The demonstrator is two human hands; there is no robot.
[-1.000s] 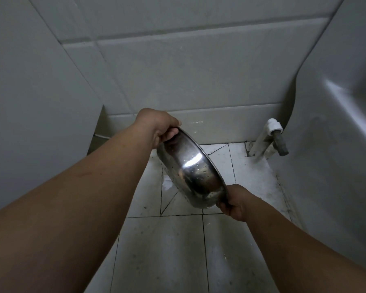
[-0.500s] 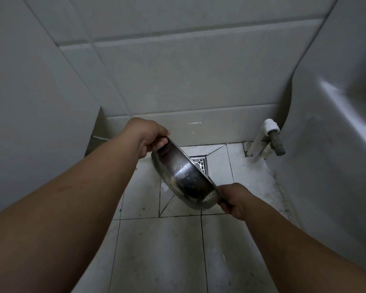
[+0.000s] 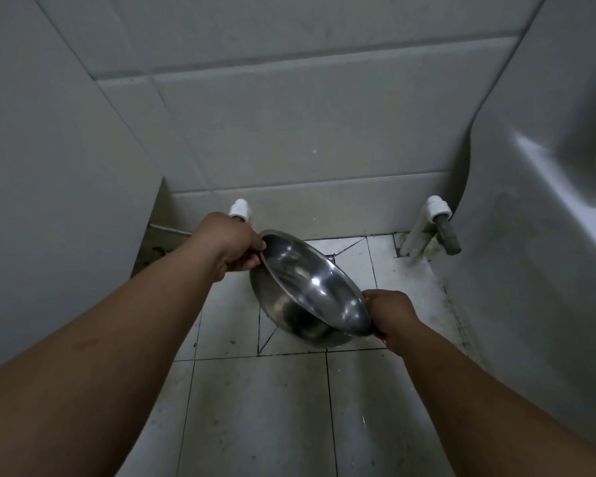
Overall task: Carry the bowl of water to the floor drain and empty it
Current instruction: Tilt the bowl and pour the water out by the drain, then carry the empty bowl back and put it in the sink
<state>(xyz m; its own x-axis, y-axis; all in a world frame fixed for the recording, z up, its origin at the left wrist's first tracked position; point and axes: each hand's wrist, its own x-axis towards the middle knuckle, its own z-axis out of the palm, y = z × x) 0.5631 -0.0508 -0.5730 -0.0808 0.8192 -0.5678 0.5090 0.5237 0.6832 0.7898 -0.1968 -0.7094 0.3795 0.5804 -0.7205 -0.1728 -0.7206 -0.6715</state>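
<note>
I hold a shiny steel bowl (image 3: 310, 290) over the tiled floor, tilted with its open side facing up and right toward the far wall. My left hand (image 3: 229, 246) grips the far upper rim. My right hand (image 3: 389, 313) grips the near lower rim. I see no water inside the bowl. The floor drain lies hidden behind the bowl; only a dark corner of it (image 3: 330, 258) shows past the rim.
White tiled walls close in at left and ahead. A white fixture (image 3: 530, 235) bulges in at the right. Two white pipe stubs (image 3: 434, 210) (image 3: 240, 208) stand at the wall base. Light floor tiles (image 3: 255, 407) with dark grout lie below.
The bowl has turned back so its inside now faces up and right, and it covers the drain grate that showed half a second ago. Both hands sit slightly lower in the view.
</note>
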